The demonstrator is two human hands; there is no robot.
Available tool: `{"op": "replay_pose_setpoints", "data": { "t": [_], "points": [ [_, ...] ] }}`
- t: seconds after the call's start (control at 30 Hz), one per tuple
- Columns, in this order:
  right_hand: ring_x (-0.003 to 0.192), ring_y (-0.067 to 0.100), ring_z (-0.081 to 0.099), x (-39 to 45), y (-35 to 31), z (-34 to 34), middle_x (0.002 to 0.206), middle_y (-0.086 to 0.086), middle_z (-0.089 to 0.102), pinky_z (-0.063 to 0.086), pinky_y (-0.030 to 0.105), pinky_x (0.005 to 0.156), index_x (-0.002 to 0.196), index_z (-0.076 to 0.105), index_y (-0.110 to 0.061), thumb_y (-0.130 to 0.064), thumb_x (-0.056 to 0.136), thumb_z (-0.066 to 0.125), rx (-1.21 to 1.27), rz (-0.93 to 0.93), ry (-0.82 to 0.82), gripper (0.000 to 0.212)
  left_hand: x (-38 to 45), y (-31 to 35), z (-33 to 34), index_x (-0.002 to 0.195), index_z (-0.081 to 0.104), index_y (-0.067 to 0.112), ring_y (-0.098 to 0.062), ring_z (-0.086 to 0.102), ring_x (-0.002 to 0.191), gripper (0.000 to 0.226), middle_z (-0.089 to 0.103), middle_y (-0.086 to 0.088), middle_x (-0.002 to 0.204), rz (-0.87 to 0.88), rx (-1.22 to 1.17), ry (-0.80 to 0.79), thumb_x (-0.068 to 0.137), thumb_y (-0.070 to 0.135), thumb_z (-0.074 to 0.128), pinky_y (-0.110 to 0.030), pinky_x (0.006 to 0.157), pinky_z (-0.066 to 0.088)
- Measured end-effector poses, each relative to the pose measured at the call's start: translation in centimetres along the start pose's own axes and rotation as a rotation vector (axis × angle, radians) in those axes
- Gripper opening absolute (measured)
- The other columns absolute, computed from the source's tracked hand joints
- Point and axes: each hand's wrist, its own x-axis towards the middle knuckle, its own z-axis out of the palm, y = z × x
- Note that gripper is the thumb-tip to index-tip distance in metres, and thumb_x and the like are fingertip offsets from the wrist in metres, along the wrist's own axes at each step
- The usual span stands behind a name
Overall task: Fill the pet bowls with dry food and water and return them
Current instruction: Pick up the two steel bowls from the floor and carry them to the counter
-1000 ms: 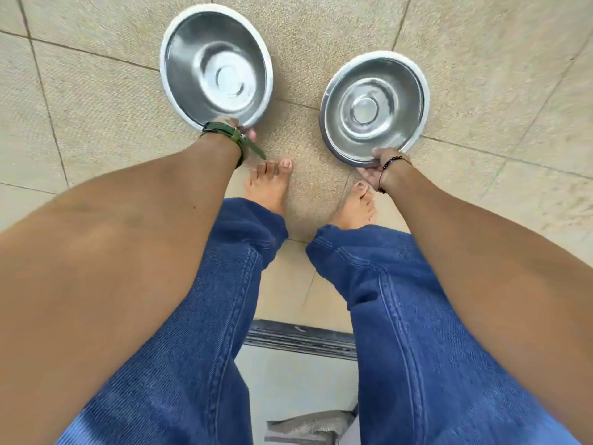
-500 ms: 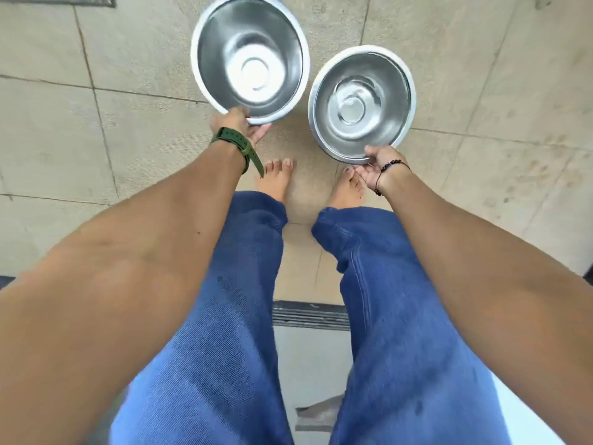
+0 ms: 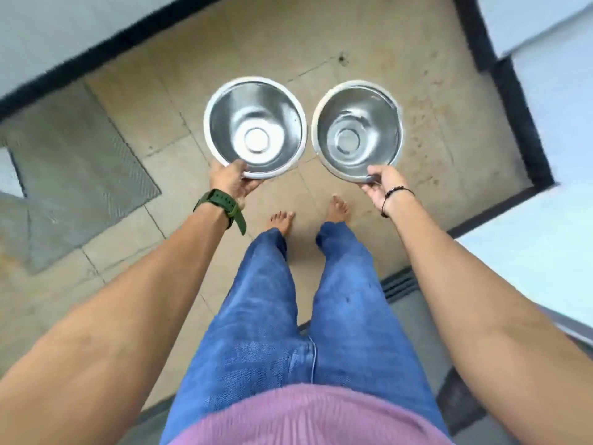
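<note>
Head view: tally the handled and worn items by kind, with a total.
Steel bowls, empty: 2, left bowl, right bowl
Green watch: 1
Beaded bracelet: 1
Total: 4

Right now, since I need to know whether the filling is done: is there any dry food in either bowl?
No: the left bowl and the right bowl both show bare shiny metal inside.
</note>
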Motion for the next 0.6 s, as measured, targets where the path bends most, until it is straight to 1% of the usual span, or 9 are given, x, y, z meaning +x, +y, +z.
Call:
{"op": "replay_pose_setpoints", "data": {
  "t": [0.03,0.17,0.23,0.27,0.3,0.37,0.43,0.5,0.6],
  "points": [
    [0.040,0.010,0.060,-1.8,-0.4,-1.3,0.062,0.005,0.059,0.048,0.018,0.037,0.077,0.049,-0.010,0.006,0.089,0.043,0.061,-0.028,0.010,0.021,-1.8,0.8,0.7,0.136,0.038,0.004,-0.023,0.063,0.072,0.052,0.058,-0.013,0.105,0.029,0.050,-0.051,0.086,-0.013,0.035,-0.031,0.046,0.058],
    [0.042,0.012,0.059,-7.8,-1.0,-6.5,0.073,0.007,0.053,0.046,0.015,0.037,0.078,0.048,-0.011,0.006,0.088,0.043,0.303,-0.105,0.068,0.020,-8.0,2.1,3.9,0.126,0.041,0.015,-0.021,0.063,0.067,0.052,0.058,-0.005,0.089,0.094,0.206,-0.214,0.085,-0.015,0.033,-0.032,0.051,0.059],
    [0.043,0.010,0.056,-10.8,-0.8,-9.7,0.070,0.005,0.049,0.041,0.013,0.033,0.076,0.046,-0.012,0.007,0.088,0.042,0.429,-0.151,0.110,0.023,-10.8,1.4,6.0,0.126,0.041,0.014,-0.024,0.062,0.071,0.052,0.058,-0.007,0.092,0.098,0.274,-0.316,0.084,-0.016,0.033,-0.033,0.052,0.059],
    [0.037,0.007,0.054,-11.9,-0.6,-11.0,0.067,0.004,0.046,0.039,0.012,0.032,0.074,0.045,-0.012,0.007,0.088,0.042,0.479,-0.174,0.128,0.024,-11.8,0.9,6.9,0.125,0.041,0.013,-0.025,0.062,0.072,0.052,0.058,-0.008,0.094,0.102,0.309,-0.355,0.084,-0.016,0.034,-0.034,0.053,0.059],
    [0.030,0.005,0.050,-13.2,-0.1,-12.7,0.065,0.004,0.044,0.037,0.012,0.032,0.073,0.045,-0.012,0.008,0.088,0.043,0.538,-0.199,0.155,0.025,-13.2,0.0,8.0,0.126,0.041,0.011,-0.025,0.062,0.073,0.052,0.058,-0.009,0.094,0.110,0.355,-0.407,0.083,-0.017,0.034,-0.034,0.054,0.060],
    [0.024,0.005,0.046,-15.5,1.4,-16.6,0.062,0.006,0.043,0.038,0.013,0.033,0.070,0.046,-0.009,0.010,0.086,0.045,0.659,-0.237,0.214,0.026,-16.1,-2.5,9.9,0.130,0.041,0.009,-0.025,0.063,0.073,0.055,0.058,-0.009,0.095,0.123,0.438,-0.499,0.082,-0.017,0.035,-0.036,0.055,0.060],
    [0.026,0.007,0.048,-17.3,3.5,-20.2,0.057,0.007,0.047,0.042,0.015,0.034,0.070,0.047,-0.007,0.012,0.085,0.045,0.779,-0.274,0.250,0.025,-19.1,-5.0,11.3,0.127,0.042,0.010,-0.026,0.062,0.078,0.053,0.057,-0.009,0.098,0.137,0.489,-0.589,0.082,-0.016,0.035,-0.037,0.057,0.061],
    [0.032,0.009,0.054,-19.3,6.2,-24.4,0.044,0.004,0.054,0.049,0.021,0.036,0.071,0.049,-0.006,0.013,0.085,0.044,0.912,-0.305,0.286,0.024,-22.4,-8.6,12.2,0.121,0.044,0.010,-0.026,0.061,0.081,0.047,0.057,-0.010,0.101,0.124,0.544,-0.674,0.082,-0.015,0.036,-0.038,0.060,0.060],
    [0.038,0.012,0.054,-22.3,10.7,-30.4,0.038,0.000,0.053,0.051,0.022,0.039,0.069,0.050,-0.006,0.012,0.084,0.045,1.010,-0.343,0.365,0.023,-26.1,-14.5,12.3,0.119,0.047,0.001,-0.030,0.062,0.080,0.041,0.056,-0.018,0.110,0.025,0.630,-0.699,0.082,-0.014,0.039,-0.038,0.056,0.060]
  ]
}}
